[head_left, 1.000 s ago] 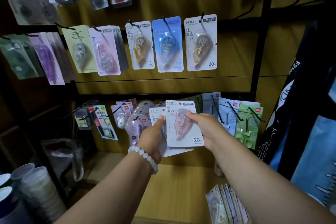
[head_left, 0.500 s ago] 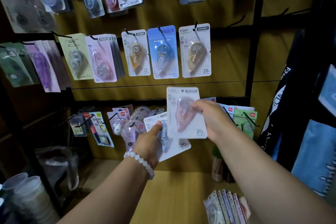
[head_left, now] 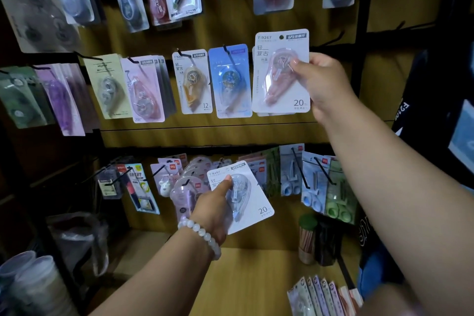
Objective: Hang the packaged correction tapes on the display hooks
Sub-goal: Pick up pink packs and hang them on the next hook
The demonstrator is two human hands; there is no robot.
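My right hand [head_left: 323, 84] grips a white-carded pink correction tape pack [head_left: 276, 95] by its right edge, raised to the middle row. The pack covers another white card hanging there; the hook behind it is hidden. To its left hang a blue pack [head_left: 230, 82] and an orange pack [head_left: 193, 84] on black hooks. Lower down, my left hand [head_left: 213, 209], with a bead bracelet at the wrist, holds a second white pack with a clear-blue tape [head_left: 254, 202], tilted, in front of the bottom row.
An empty black hook [head_left: 331, 38] sticks out right of the raised pack. More packs fill the top row and left side. Scissors packs [head_left: 318, 182] hang bottom right. Jars [head_left: 307, 238] stand on the wooden shelf, loose packs [head_left: 320, 297] lie below, and cups [head_left: 30, 285] sit bottom left.
My right hand has lifted the pink pack up and to the right, from the bottom row to the middle row. The left hand stays low with the other pack.
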